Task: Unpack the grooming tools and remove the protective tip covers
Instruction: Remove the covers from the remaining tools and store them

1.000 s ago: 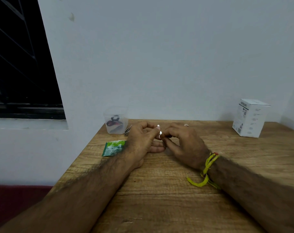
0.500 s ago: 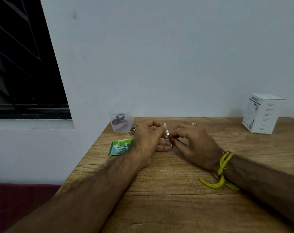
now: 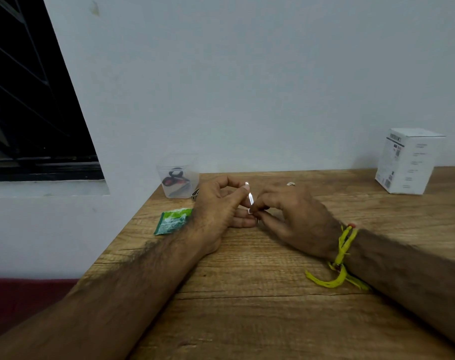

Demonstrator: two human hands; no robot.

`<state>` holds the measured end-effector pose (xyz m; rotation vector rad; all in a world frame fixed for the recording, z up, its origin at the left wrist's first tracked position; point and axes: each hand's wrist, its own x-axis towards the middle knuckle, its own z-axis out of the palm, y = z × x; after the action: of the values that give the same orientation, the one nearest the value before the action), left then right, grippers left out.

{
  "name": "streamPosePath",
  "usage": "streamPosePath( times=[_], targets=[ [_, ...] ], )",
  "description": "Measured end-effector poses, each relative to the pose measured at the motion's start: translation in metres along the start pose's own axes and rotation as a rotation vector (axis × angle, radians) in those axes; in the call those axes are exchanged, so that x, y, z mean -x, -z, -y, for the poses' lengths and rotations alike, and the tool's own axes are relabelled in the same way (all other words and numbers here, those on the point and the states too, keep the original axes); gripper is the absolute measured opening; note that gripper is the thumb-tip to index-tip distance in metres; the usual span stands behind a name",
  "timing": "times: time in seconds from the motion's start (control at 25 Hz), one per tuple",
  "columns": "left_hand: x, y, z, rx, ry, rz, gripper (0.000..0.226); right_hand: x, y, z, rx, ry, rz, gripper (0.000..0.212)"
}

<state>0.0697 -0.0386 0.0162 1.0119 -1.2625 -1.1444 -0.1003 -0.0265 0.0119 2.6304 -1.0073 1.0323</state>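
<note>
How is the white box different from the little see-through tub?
The white box is solid card with print; the clear tub shows dark and red things inside. The box stands far right on the table; the tub sits far left, looking smaller. Both stand upright near the wall.

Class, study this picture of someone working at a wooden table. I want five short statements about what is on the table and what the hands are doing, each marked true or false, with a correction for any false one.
1. Both hands hold a thin metal tool between them. True: the left hand and the right hand pinch it above the wooden table.
2. The white box stands at the table's far left. False: it stands at the far right.
3. A green sachet lies beside the left wrist. True.
4. The clear plastic cup is empty. False: it holds dark and red items.
5. A yellow thread band is tied on the left wrist. False: it is on the right wrist.
</note>
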Motion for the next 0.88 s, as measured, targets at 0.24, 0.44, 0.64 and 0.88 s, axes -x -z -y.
streamPosePath(
  times=[0.24, 0.44, 0.64, 0.88],
  targets=[
    [0.0004, 0.0003, 0.0009, 0.005, -0.008, -0.004, 0.011, 0.0017, 0.0022, 0.0011, 0.017, -0.028, 0.046, 0.004],
    [-0.0007, 0.0006, 0.0014, -0.009, -0.025, -0.044, 0.013, 0.0023, 0.0024, 0.0009, 0.027, -0.004, 0.093, 0.006],
    [-0.0007, 0.0016, 0.0019, -0.014, -0.039, -0.038, 0.015, 0.0037, 0.0035, 0.0029, 0.080, 0.024, 0.119, 0.009],
    [0.0002, 0.0010, 0.0017, -0.003, -0.057, -0.045, 0.006, 0.0059, 0.0082, 0.0057, 0.055, 0.004, 0.113, 0.007]
  ],
)
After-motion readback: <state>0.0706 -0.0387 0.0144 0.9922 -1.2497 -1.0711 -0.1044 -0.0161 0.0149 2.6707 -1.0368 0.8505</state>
